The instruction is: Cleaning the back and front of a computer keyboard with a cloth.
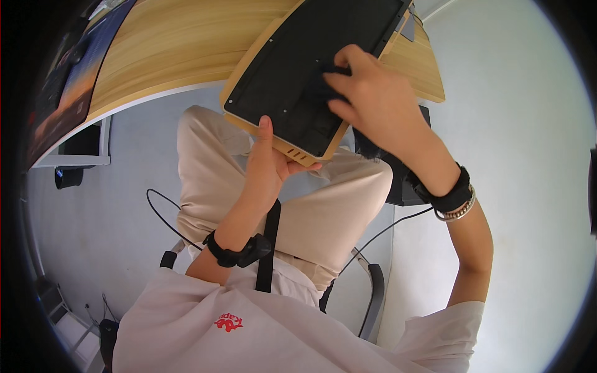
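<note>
A long black panel (289,79) in a tan casing is tilted over my lap, its far end over the wooden desk. Small screws dot its dark face, and slots are cut in the near tan edge. My left hand (275,154) grips the near end of this black panel, thumb on the upper edge and fingers underneath. Bent over the panel's right side, my right hand (368,88) holds a dark cloth (366,145) against its surface. The cloth's frayed edge hangs below that hand, and most of it is hidden or blends into the black.
The wooden desk (186,42) carries a printed mat (100,51) at the left, with dark items on it. A black box-like object (406,182) stands beyond my right knee. Cables (382,231) run to both sides. A white wall (513,140) is at the right.
</note>
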